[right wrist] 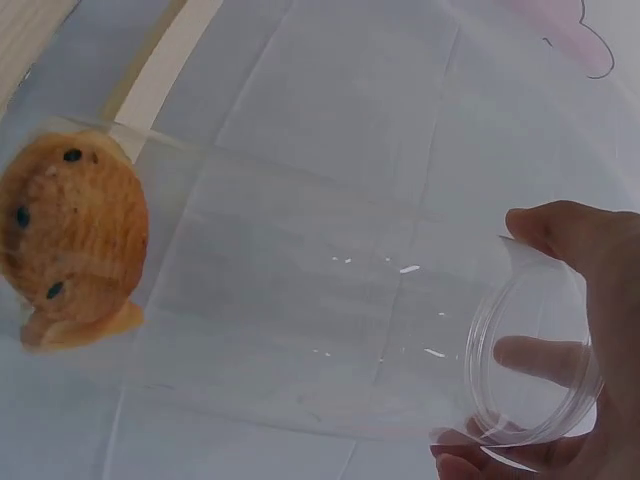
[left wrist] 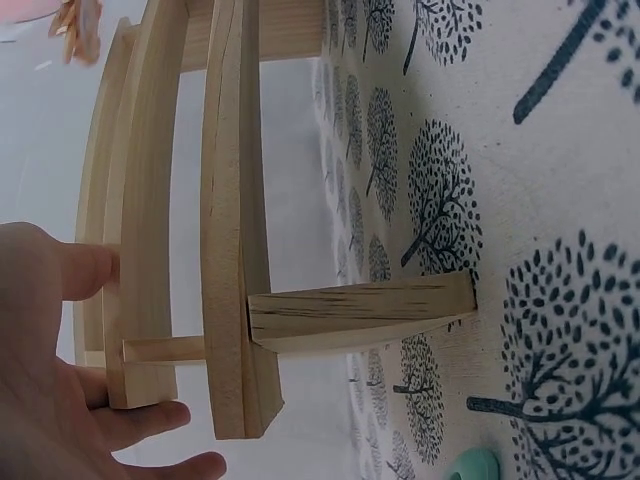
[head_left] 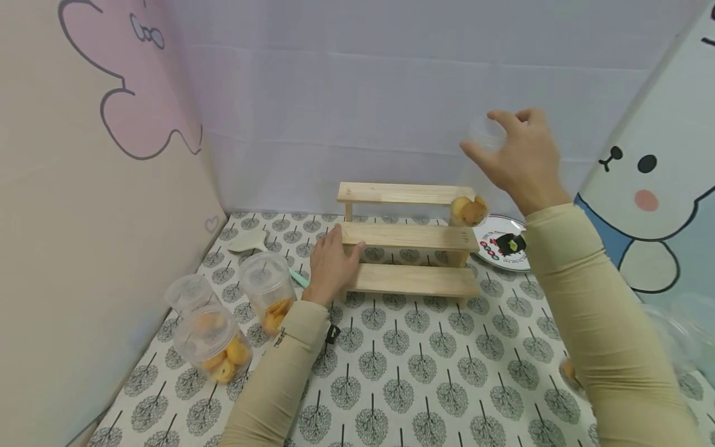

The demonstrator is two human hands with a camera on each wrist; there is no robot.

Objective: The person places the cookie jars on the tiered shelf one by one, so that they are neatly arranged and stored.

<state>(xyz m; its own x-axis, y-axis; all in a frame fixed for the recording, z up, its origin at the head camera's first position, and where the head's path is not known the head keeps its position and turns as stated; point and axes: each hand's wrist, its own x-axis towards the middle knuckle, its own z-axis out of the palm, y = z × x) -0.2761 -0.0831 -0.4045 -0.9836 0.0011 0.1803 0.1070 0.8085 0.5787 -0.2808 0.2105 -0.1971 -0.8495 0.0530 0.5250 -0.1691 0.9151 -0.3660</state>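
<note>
Now | left hand (head_left: 334, 267) grips shelf (head_left: 413, 235) near one end | right hand (head_left: 522, 152) grasps jar (right wrist: 300, 300) up top | bread (right wrist: 80, 230) inside, low

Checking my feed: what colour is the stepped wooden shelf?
The shelf is pale tan; best view: head.

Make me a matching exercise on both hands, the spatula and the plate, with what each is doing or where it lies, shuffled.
1. Left hand
2. Right hand
3. Spatula
4. Plate

A. Holding a jar
B. Lying right of the rack
C. Gripping the rack
D. Lying left of the rack

Pairs: 1-C, 2-A, 3-D, 4-B
</note>
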